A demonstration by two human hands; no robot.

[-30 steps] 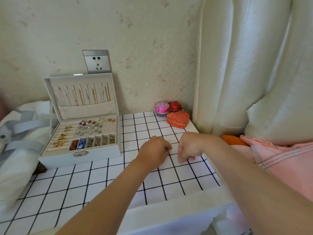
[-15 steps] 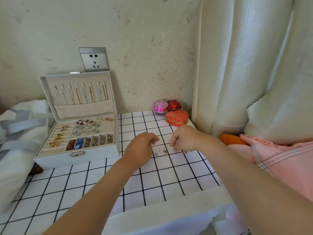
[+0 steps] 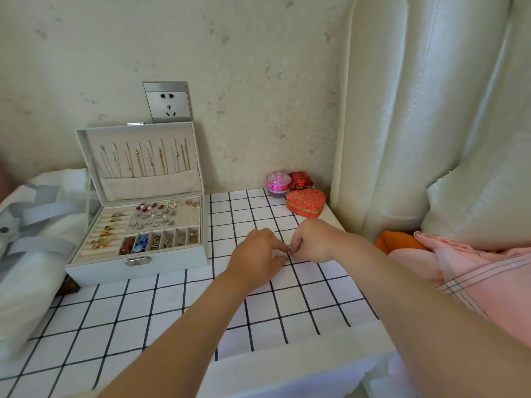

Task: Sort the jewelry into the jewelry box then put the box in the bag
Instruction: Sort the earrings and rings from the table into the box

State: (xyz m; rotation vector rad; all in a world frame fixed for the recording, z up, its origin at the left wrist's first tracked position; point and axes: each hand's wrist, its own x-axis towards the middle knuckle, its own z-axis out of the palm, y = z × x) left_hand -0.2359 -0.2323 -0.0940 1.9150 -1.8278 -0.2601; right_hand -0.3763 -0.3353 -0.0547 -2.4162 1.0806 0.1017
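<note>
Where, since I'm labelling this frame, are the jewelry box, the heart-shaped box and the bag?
jewelry box point(image 3: 169, 267), head view, front wall right of the latch.
heart-shaped box point(image 3: 306, 201), head view, middle of its red lid.
bag point(image 3: 51, 209), head view, a grey strap.

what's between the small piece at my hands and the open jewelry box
Nothing visible: only bare checked cloth separates the small piece, between left hand and right hand, from the open jewelry box.
</note>
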